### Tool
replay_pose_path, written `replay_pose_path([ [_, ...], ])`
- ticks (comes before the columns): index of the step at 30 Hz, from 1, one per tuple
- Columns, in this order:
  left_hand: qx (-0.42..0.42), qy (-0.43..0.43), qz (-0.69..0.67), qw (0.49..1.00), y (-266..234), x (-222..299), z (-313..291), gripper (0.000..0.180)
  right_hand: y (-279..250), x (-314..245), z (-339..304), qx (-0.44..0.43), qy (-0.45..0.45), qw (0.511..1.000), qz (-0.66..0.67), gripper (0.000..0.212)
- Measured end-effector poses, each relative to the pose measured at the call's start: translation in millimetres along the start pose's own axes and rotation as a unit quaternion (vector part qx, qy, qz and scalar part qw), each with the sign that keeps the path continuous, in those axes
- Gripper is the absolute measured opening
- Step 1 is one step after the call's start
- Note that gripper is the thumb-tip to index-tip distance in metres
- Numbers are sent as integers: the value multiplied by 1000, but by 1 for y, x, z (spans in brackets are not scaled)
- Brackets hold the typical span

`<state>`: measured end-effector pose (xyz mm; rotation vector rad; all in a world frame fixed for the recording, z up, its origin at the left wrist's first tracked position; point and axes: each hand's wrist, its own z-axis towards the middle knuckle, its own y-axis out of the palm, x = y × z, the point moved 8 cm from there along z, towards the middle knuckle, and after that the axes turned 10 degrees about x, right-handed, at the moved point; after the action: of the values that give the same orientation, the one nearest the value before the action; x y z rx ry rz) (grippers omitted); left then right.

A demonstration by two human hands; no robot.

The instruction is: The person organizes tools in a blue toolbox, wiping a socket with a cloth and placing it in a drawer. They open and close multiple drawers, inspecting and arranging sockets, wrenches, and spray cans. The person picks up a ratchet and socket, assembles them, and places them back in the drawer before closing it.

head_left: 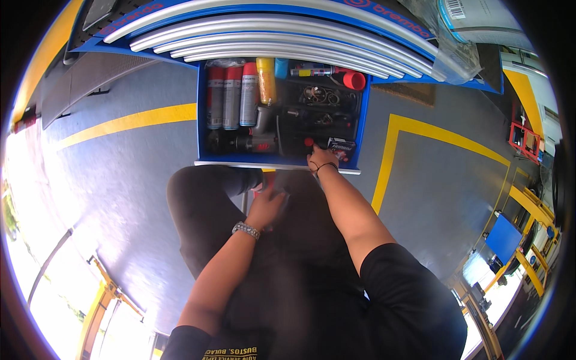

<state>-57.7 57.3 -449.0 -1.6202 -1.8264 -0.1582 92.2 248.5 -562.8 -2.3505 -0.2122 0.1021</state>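
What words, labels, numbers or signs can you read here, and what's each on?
I won't copy wording or brands; here's where print stands:
Blue tool cabinet: red lettering, upper left and upper right, large enough to read.
Black shirt: yellow lettering, upside down, partly readable.
Pale container, top right: barcode label, too small.
Spray cans in the drawer: too small, blurred.
Small box by the right hand: light print, blurred.

Grey floor (444, 192) with yellow lines (150, 118)
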Motion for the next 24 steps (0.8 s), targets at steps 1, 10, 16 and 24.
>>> replay_pose_path([
  [1, -7, -9, -3, 1000, 0, -2, 1, 34, 5, -2, 4, -5, -15, 1000, -8, 42],
  [10, 11, 17, 13, 1000, 6, -11, 5, 32, 2, -1, -8, 43, -87, 995, -11, 42],
  [16, 2, 9, -25, 1000, 7, -7, 3, 31, -3, -8, -8, -49, -99, 993, -36, 59],
  [24, -43, -21, 7, 999, 8, -7, 3, 42, 8, -9, -10, -18, -118, 993, -25, 47],
])
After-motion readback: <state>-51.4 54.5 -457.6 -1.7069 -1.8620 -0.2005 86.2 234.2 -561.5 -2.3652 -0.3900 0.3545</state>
